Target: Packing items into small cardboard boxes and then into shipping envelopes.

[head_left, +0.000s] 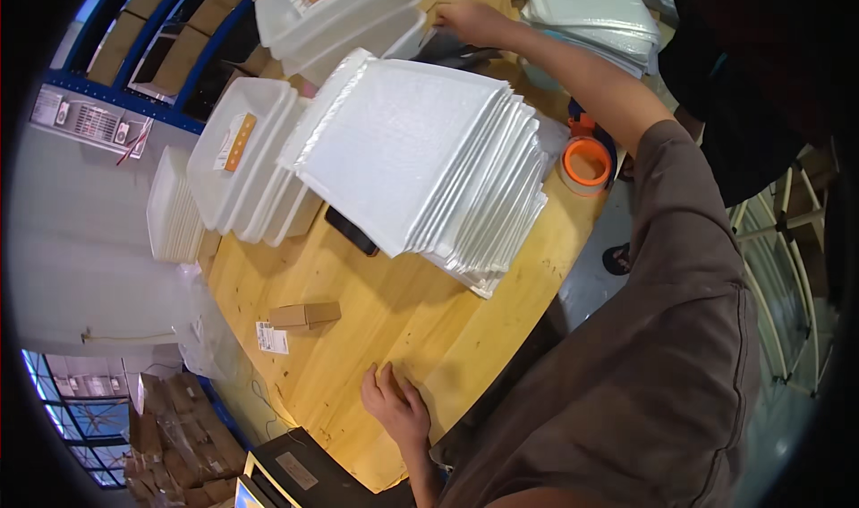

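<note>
My left hand (395, 405) lies on the wooden table (385, 315), palm down and open, its fingers a little apart and nothing in it. Beyond it are a small brown cardboard box (304, 315) and a white printed label (272, 338) partly under it. My right arm stretches to the far side, past a tall stack of white bubble mailers (403, 141). There my right hand (470, 22) is closed, fingers bent down by some dark plastic bags (452, 51). What its fingers pinch is too small to make out.
Translucent plastic bins (237, 154) stand at the far left, more (349, 25) behind. A dark phone-like object (351, 230) sits partly under the mailers. An orange-cored tape roll (586, 163) is at the right edge, more mailers (595, 20) beyond. A black device (309, 472) stands at the near corner.
</note>
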`<control>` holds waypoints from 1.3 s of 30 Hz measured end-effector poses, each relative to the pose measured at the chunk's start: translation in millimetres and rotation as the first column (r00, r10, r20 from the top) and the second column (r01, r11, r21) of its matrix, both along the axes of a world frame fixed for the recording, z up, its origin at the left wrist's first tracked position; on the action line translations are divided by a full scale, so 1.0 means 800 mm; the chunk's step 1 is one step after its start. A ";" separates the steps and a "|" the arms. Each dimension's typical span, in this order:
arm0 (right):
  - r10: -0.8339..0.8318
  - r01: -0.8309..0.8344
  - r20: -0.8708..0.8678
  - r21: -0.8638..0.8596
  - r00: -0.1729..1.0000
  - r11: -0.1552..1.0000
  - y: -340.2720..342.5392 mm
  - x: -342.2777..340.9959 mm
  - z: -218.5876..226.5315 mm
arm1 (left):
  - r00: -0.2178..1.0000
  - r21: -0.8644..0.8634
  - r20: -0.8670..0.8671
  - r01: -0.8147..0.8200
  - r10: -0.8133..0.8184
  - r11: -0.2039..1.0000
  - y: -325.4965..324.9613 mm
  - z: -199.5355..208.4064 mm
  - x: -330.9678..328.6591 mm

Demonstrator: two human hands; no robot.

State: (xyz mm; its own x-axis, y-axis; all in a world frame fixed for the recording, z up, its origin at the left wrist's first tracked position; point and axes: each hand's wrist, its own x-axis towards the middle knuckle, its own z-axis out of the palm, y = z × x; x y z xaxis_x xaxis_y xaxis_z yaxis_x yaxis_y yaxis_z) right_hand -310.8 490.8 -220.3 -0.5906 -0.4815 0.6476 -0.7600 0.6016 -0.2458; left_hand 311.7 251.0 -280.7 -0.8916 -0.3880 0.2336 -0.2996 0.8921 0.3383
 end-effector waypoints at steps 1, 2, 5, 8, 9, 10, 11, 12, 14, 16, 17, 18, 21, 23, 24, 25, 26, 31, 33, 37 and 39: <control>0.007 -0.007 -0.002 -0.003 1.000 1.000 -0.005 0.010 0.017 | 1.000 -0.005 -0.012 0.001 -0.001 1.000 0.000 0.000 0.000; 0.016 -0.016 -0.005 -0.006 1.000 1.000 -0.012 0.017 0.031 | 1.000 -0.009 -0.023 0.000 0.000 1.000 0.000 0.000 0.001; 0.091 -0.091 -0.212 0.010 0.973 0.996 0.001 -0.019 0.061 | 0.999 -0.021 -0.037 0.027 -0.028 0.999 0.000 0.001 0.003; 0.050 -0.016 0.212 -0.158 0.976 0.987 -0.017 0.006 0.122 | 0.999 -0.028 -0.046 -0.006 0.005 1.000 0.000 0.002 0.013; -0.057 0.160 0.501 -0.164 0.863 0.973 -0.028 0.074 0.156 | 0.999 -0.034 -0.035 -0.033 0.031 0.999 -0.001 0.004 0.020; -0.116 -0.032 -0.419 -0.329 0.900 0.944 -0.012 0.020 0.220 | 0.999 -0.027 -0.039 0.019 -0.020 0.999 -0.002 0.006 0.013; -0.139 0.012 -0.351 -0.341 0.926 0.940 0.040 0.002 0.241 | 0.996 -0.019 -0.046 0.071 -0.072 0.997 -0.003 0.008 0.005; -0.096 -0.005 -0.267 -0.354 0.959 0.935 0.020 0.069 0.286 | 0.998 -0.013 -0.039 0.051 -0.051 0.999 -0.004 0.007 0.011; 0.115 -0.206 -0.251 -0.373 0.961 0.904 -0.028 0.203 0.325 | 0.999 -0.039 -0.048 0.024 -0.025 0.999 -0.011 0.002 0.020; 0.177 -0.230 -0.180 -0.341 0.968 0.912 -0.037 0.205 0.320 | 0.997 -0.020 -0.051 0.048 -0.049 0.999 -0.009 0.012 0.020; 0.264 -0.281 -0.097 -0.311 0.960 0.908 -0.066 0.352 0.274 | 0.998 -0.004 -0.048 0.041 -0.041 0.999 -0.016 0.011 0.030; 0.325 -0.315 -0.012 -0.283 0.946 0.906 -0.062 0.449 0.244 | 0.994 0.042 -0.065 0.094 -0.091 0.995 -0.027 0.008 0.035; 0.767 -0.748 0.020 -0.203 0.642 0.632 -0.114 0.502 0.144 | 0.990 0.384 -0.060 0.137 -0.124 0.913 -0.068 0.030 0.037; 0.795 -0.819 0.230 0.019 0.561 0.573 -0.133 0.554 0.059 | 0.992 0.487 -0.122 0.099 -0.045 0.868 -0.105 0.039 0.052; 0.793 -0.850 0.336 0.043 0.508 0.526 -0.141 0.577 0.013 | 0.977 0.387 -0.207 0.130 -0.052 0.913 -0.127 0.038 0.053; 0.779 -0.864 0.374 0.179 0.503 0.471 -0.146 0.596 -0.021 | 0.941 0.225 -0.319 0.194 -0.116 0.955 -0.150 0.040 0.050; 0.778 -0.878 0.408 0.202 0.478 0.433 -0.142 0.608 -0.039 | 0.933 0.287 -0.355 0.166 -0.056 0.943 -0.159 0.042 0.045; 0.659 -0.850 0.681 -0.102 0.319 0.517 -0.194 0.613 -0.028 | 0.888 0.076 -0.359 0.335 -0.288 0.939 -0.181 0.023 0.037; 0.651 -0.736 0.582 -0.129 0.487 0.665 -0.238 0.597 -0.010 | 0.875 0.008 -0.282 0.413 -0.394 0.911 -0.181 0.007 0.028; 0.547 -0.558 -0.175 -0.013 0.818 0.830 -0.353 0.555 -0.017 | 0.888 -0.234 -0.257 0.326 -0.382 0.916 -0.182 -0.029 0.011; 0.552 -0.551 0.043 -0.028 0.833 0.834 -0.377 0.528 -0.032 | 0.920 -0.229 -0.224 0.269 -0.320 0.935 -0.183 -0.028 0.014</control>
